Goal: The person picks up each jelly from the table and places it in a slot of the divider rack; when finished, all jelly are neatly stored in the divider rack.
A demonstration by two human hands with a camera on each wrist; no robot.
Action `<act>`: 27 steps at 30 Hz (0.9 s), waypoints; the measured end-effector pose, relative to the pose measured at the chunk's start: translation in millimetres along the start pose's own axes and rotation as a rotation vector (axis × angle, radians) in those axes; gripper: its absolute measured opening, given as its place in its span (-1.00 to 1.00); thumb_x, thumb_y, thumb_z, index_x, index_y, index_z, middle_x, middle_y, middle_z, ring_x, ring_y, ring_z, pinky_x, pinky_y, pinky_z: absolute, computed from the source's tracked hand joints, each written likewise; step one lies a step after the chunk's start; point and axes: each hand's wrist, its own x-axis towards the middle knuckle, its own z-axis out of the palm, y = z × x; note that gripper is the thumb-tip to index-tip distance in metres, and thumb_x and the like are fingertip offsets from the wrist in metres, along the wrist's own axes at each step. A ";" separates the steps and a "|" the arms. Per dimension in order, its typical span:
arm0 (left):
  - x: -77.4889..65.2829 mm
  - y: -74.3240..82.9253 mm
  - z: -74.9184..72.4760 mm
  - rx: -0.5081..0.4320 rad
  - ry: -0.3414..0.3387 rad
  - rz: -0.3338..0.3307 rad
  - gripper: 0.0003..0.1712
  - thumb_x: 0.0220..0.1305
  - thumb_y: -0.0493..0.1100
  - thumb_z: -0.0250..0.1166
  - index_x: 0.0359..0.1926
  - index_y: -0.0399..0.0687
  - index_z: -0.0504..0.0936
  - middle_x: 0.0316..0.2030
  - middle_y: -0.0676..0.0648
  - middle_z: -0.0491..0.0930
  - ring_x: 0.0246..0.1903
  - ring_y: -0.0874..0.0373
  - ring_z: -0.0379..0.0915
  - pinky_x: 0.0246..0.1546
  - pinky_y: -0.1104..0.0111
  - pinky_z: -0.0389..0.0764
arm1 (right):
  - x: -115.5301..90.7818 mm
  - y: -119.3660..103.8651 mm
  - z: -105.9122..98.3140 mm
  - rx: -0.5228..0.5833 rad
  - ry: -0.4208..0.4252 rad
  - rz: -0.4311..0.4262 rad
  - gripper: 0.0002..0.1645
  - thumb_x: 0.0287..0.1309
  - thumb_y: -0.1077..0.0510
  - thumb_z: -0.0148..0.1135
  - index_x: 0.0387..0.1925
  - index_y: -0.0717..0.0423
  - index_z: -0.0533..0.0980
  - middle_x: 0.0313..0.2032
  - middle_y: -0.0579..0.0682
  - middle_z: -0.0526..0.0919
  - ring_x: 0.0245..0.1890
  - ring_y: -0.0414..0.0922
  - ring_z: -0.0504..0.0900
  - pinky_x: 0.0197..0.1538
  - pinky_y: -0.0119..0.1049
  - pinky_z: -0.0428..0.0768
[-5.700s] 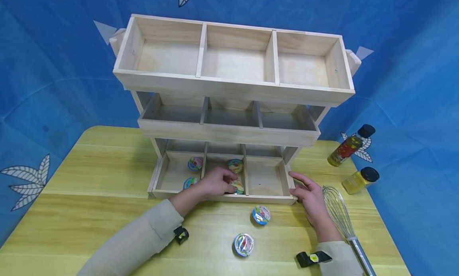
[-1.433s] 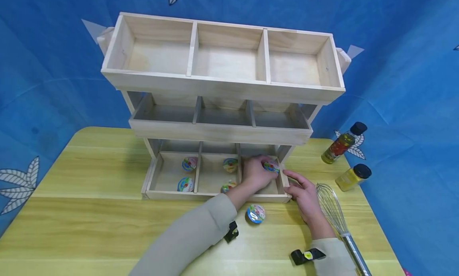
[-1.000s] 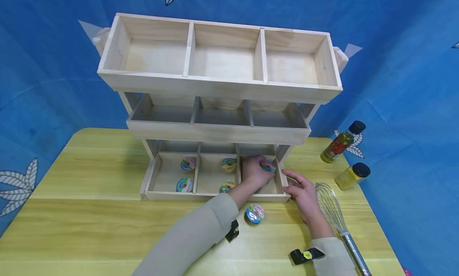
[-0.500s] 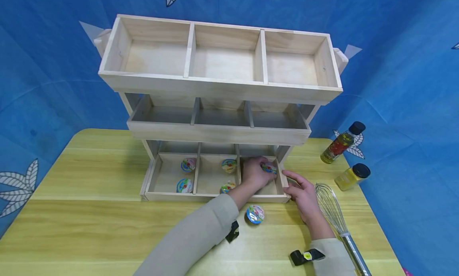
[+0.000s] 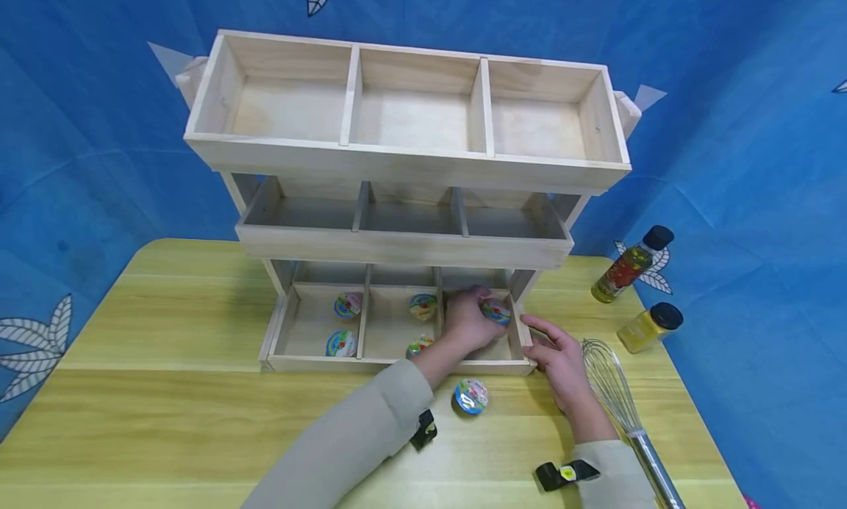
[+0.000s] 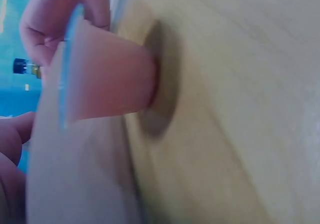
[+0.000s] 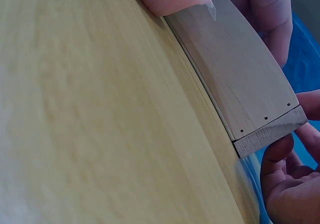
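In the head view my left hand (image 5: 471, 319) reaches into the right compartment of the bottom tray. Its fingers and thumb close around a jelly cup (image 5: 495, 312) with a blue-and-pink lid. My right hand (image 5: 562, 358) holds the right end of the wooden shelf (image 5: 404, 363); the right wrist view shows thumb and forefinger at the tray's corner (image 7: 270, 134). Another jelly cup (image 5: 470, 396) stands on the table before the tray, large in the left wrist view. Two cups (image 5: 347, 305) lie in the left compartment, two more (image 5: 423, 306) in the middle one.
The middle tray (image 5: 404, 246) and top tray (image 5: 404, 157) overhang the bottom one. On the right stand an oil bottle (image 5: 622, 273) and a yellow jar (image 5: 642, 331) with black caps. A whisk (image 5: 635, 421) lies beside my right forearm. Blue cloth (image 5: 748, 200) hangs behind.
My left hand has moved from the middle compartment to the right one, where a jelly cup from the table now sits in its fingers. My right hand keeps its place.
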 end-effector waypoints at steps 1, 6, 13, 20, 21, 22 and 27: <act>-0.4 0.9 -2.8 -0.002 -0.015 -0.011 -0.20 -0.27 -0.22 0.69 0.12 -0.14 0.61 -0.09 -0.11 0.67 -0.13 0.02 0.57 -0.06 0.32 0.56 | -0.1 0.0 0.1 0.001 -0.001 0.000 -0.35 0.04 0.58 0.10 0.25 0.50 0.38 0.03 0.36 0.55 -0.21 -0.14 0.65 -0.27 -0.36 0.64; -6.7 7.2 -22.9 -0.027 -0.058 -0.018 -0.14 -0.25 -0.19 0.69 0.19 -0.11 0.57 0.01 -0.16 0.62 -0.08 -0.01 0.54 -0.09 0.27 0.58 | -0.9 -0.2 1.2 -0.003 0.003 0.013 -0.36 0.06 0.57 0.11 0.26 0.49 0.38 0.06 0.39 0.51 -0.17 -0.14 0.63 -0.24 -0.37 0.64; -28.9 12.6 -54.9 -0.184 -0.115 0.011 -0.13 -0.20 -0.27 0.64 0.25 -0.12 0.55 0.12 -0.17 0.55 0.04 -0.10 0.50 -0.10 0.27 0.61 | -0.3 0.8 0.7 -0.002 -0.001 0.005 -0.35 0.04 0.59 0.08 0.26 0.51 0.36 0.09 0.46 0.47 -0.14 -0.10 0.65 -0.20 -0.31 0.66; -59.1 8.4 -77.7 -0.261 -0.189 0.054 -0.13 -0.17 -0.31 0.63 0.26 -0.13 0.52 0.07 -0.03 0.54 0.01 -0.05 0.50 -0.07 0.30 0.61 | 0.0 1.6 -0.3 -0.006 -0.006 0.006 -0.35 0.06 0.58 0.09 0.27 0.51 0.36 0.11 0.45 0.47 -0.10 -0.07 0.64 -0.18 -0.30 0.66; -63.6 6.7 -80.1 -0.268 -0.194 0.057 -0.14 -0.16 -0.32 0.62 0.26 -0.13 0.52 0.07 -0.02 0.55 0.00 -0.04 0.50 -0.06 0.30 0.61 | 0.0 1.6 -0.3 -0.007 -0.008 0.006 -0.35 0.06 0.58 0.09 0.27 0.51 0.36 0.11 0.45 0.46 -0.10 -0.07 0.64 -0.18 -0.31 0.66; -68.5 5.1 -83.0 -0.271 -0.198 0.057 -0.15 -0.16 -0.32 0.62 0.25 -0.13 0.52 0.06 -0.01 0.55 -0.02 -0.03 0.50 -0.06 0.29 0.61 | 0.0 1.6 -0.3 -0.007 -0.008 0.005 -0.35 0.05 0.58 0.09 0.27 0.51 0.36 0.12 0.45 0.45 -0.10 -0.07 0.64 -0.19 -0.31 0.66; -93.6 -3.9 -93.6 -0.317 -0.216 0.082 -0.24 -0.15 -0.40 0.59 0.17 -0.23 0.56 -0.06 -0.03 0.56 -0.08 -0.08 0.52 -0.07 0.27 0.63 | 0.1 2.0 0.0 -0.005 -0.007 0.012 -0.34 0.05 0.57 0.09 0.27 0.50 0.35 0.11 0.50 0.43 -0.10 -0.07 0.64 -0.18 -0.30 0.66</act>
